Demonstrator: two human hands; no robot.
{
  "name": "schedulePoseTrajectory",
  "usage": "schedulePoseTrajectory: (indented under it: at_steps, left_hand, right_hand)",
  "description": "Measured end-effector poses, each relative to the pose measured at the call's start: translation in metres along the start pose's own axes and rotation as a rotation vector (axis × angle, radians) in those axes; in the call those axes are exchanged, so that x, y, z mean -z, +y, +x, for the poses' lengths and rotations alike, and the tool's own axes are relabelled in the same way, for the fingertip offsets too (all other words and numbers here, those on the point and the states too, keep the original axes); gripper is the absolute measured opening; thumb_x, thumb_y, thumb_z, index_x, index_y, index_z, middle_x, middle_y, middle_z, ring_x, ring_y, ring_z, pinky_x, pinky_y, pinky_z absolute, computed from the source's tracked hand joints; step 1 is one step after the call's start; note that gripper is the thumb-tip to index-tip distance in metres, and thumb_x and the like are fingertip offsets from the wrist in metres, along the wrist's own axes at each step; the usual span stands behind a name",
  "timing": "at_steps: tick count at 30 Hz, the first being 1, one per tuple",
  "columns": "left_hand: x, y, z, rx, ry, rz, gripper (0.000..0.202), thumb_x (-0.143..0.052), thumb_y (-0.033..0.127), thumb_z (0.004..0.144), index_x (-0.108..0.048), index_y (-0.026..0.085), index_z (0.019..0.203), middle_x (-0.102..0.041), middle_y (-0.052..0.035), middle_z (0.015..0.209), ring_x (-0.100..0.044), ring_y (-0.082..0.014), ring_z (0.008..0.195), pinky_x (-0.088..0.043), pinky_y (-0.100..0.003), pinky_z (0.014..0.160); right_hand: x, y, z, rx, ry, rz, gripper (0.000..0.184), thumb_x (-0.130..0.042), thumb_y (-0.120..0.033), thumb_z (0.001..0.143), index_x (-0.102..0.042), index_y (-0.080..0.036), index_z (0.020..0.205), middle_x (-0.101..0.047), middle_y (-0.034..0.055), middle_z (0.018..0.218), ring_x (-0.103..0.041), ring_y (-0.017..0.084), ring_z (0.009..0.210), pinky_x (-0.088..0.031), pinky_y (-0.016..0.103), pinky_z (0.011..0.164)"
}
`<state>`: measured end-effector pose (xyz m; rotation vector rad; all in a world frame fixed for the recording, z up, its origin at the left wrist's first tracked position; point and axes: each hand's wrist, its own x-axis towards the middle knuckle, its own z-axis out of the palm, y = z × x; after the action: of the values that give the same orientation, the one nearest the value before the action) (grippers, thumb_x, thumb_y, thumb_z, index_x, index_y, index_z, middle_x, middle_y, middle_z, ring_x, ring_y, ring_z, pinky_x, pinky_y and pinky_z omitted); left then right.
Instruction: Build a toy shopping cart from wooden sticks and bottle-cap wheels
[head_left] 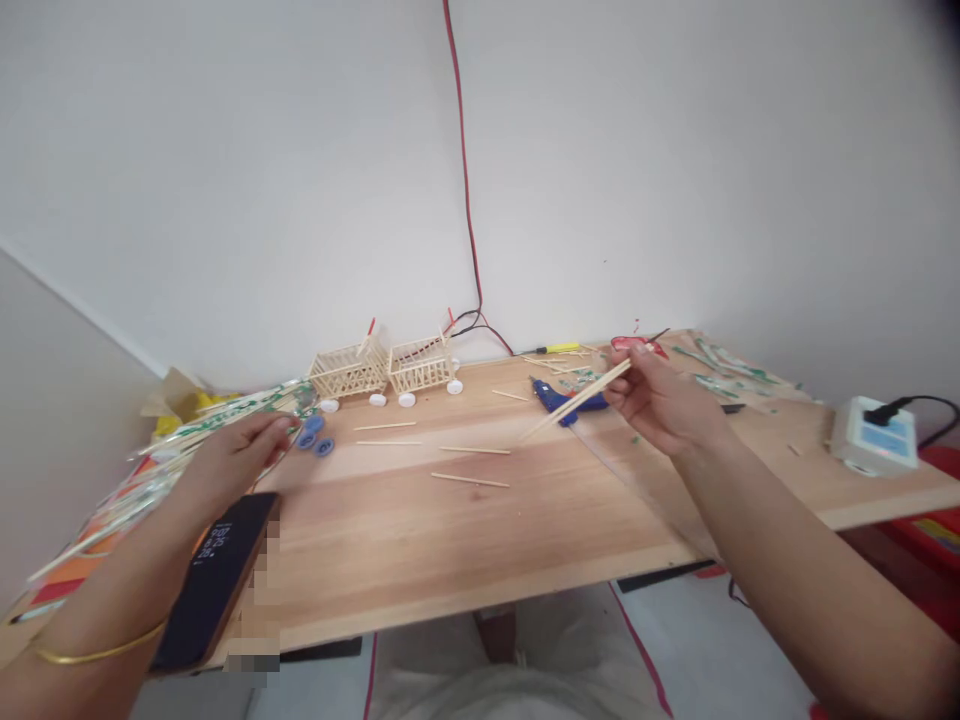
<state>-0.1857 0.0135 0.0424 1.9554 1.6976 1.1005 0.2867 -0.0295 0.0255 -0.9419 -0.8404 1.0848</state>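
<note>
My right hand (pixel 660 395), raised above the table, is closed around a pair of thin wooden sticks (pixel 581 402) that point down and left. Beneath them lies a blue glue gun (pixel 551 398). At the left, my left hand (pixel 244 450) has its fingers pinched together; whatever is between them I cannot make out. Blue bottle caps (pixel 312 430) sit just beside those fingertips. Several loose short sticks (pixel 470 480) lie across the middle of the table. Two small carts, one on the left (pixel 349 372) and one on the right (pixel 420 367), are built of sticks with white round wheels.
The wooden table (pixel 420 560) backs onto a white wall. A dark phone (pixel 221 570) lies under my left forearm, near wrapped sticks (pixel 142 485). Toward the back are a yellow-handled tool (pixel 561 349) and a hanging red-black cable (pixel 465 170). A white power box (pixel 874 437) stands at the right.
</note>
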Motion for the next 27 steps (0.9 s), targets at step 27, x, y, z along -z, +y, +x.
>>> schedulePoseTrajectory:
  at_steps: [27]
  left_hand:
    - [-0.269,0.193,0.099,-0.756,-0.3,0.27,0.042,-0.055,0.02,0.084,-0.051,0.011,0.125,-0.056,-0.0162,0.122,-0.055,-0.0226,0.109,-0.042,-0.034,0.093]
  right_hand:
    - [0.055,-0.006,-0.056,-0.182,0.062,-0.31,0.038,-0.065,-0.056,0.075,-0.063,-0.019,0.077,-0.049,-0.0025,0.058,-0.043,0.009,0.05,-0.037,0.024,0.05]
